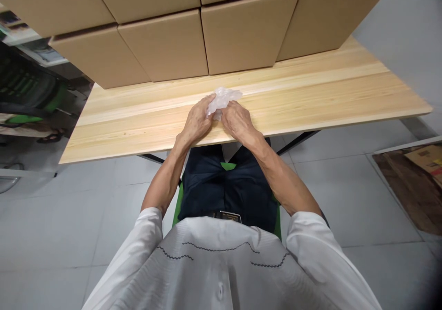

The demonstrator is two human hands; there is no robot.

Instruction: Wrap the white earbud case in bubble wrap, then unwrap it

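Note:
Both hands meet near the front edge of the wooden table (pixel 145 117), holding one crumpled, thin, whitish piece of plastic (pixel 223 97). It looks slightly see-through, and I cannot tell whether it is a bag or a sheet. My left hand (pixel 199 118) is closed on its left side, the thumb and fingertips partly hidden by the folds. The fingers of my right hand (pixel 237 119) are curled in on its right and lower side. A loose part of the plastic sticks up above the hands, towards the boxes.
Brown cardboard boxes (pixel 165 48) are stacked in a row along the table's back. At the far left stands a black and green chair (pixel 37 87). Flattened cardboard (pixel 410 190) lies on the floor at the right. The table's front edge is close to my lap.

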